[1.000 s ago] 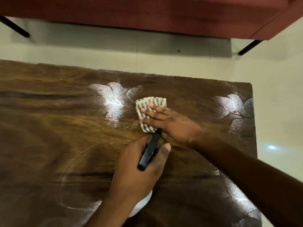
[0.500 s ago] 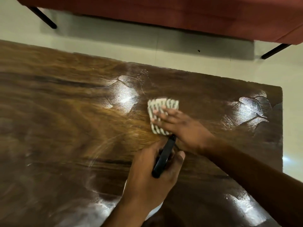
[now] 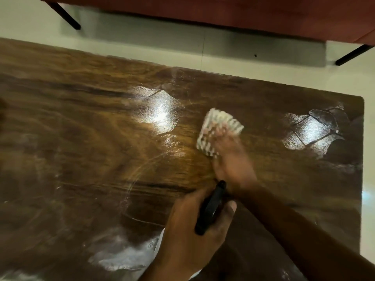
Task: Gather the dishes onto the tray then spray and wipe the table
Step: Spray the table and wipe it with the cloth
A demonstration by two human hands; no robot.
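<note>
Swept up and right of centre, the striped cloth (image 3: 219, 128) lies pressed to the wet table (image 3: 81, 138) under the blurred right hand (image 3: 233, 165), fingers seemingly flat for wiping, while the left hand (image 3: 188, 232), lower centre, grips the spray bottle (image 3: 211, 207), likely kept ready.

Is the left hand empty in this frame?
No: the left hand grips a spray bottle by its black head, above the table.
</note>
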